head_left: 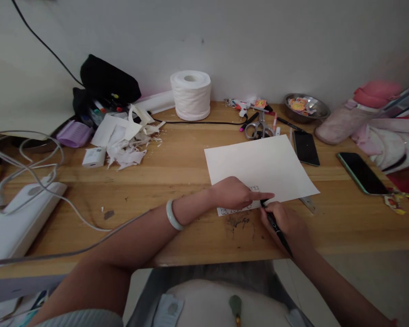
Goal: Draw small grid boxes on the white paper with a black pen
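Note:
A sheet of white paper [255, 163] lies at a slant on the wooden table. Small black drawn shapes [236, 210] run along its near left edge, partly covered by my left hand [235, 193]. That hand rests on the paper with its index finger stretched out to the right and its other fingers curled under; it holds nothing I can see. In my right hand [288, 222] is a black pen [277, 231], gripped with its tip at the paper's near edge, just below my left fingertip. Dark scribbles mark the wood below the sheet.
Scissors [259, 129], a metal bowl [306, 109] and two phones [306, 147] sit beyond and right of the paper. A tissue roll [191, 95] stands by the wall. Paper scraps [127, 141], a white charger [94, 157] and a power bank [23, 218] with cables are left.

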Demonstrator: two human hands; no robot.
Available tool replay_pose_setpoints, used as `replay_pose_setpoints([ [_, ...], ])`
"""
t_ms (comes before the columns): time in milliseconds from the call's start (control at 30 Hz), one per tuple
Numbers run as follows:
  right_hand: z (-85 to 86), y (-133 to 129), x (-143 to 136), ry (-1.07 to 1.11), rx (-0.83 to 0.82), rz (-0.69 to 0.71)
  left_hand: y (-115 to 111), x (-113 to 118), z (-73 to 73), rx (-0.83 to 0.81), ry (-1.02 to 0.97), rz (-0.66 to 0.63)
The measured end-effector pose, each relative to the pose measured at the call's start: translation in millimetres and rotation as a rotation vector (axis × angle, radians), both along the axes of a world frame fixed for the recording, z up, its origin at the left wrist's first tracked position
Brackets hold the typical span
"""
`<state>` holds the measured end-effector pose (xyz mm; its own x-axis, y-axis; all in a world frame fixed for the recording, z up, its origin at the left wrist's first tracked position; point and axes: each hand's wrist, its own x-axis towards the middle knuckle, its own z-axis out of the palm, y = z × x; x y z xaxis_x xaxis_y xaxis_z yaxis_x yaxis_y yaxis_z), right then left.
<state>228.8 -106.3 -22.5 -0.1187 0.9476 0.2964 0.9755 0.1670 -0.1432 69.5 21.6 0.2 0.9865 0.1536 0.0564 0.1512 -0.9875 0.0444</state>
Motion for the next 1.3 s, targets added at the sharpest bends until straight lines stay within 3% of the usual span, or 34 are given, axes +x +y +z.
replay_pose_setpoints([
  [167, 0.3, -3.4, -2.9, -0.002, 0.001, -0.044, 1.1, 0.0, -2.4, -0.001, -0.020, -0.006],
  [333, 17.4, 2.3, 8.3, 0.351, -0.032, -0.218, 1.1, 0.2, -2.5, -0.012, -0.020, -0.002],
  [400, 30.3, 15.0, 21.2, 0.515, -0.035, -0.321, 0.9, 0.2, -2.5, -0.009, -0.030, -0.009],
  [467, 45.0, 33.8, 33.9, 0.656, -0.072, -0.333, 0.7, 0.2, -2.4, -0.007, -0.033, -0.013],
  [600, 64.8, 76.7, 38.7, 0.603, -0.263, -0.196, 0.5, 0.2, -2.4, 0.007, -0.025, -0.009],
  [733, 55.2, 106.7, 18.9, 0.447, -0.407, 0.010, 0.5, 0.1, -2.8, 0.008, -0.028, -0.013],
  [900, 32.2, 117.0, 8.0, 0.407, -0.514, 0.181, 1.3, 0.6, -1.7, -0.012, 0.004, -0.016],
  [1300, 29.1, 114.9, 9.3, 0.312, -0.599, 0.211, 2.1, 1.4, -1.0, -0.010, 0.024, -0.013],
])
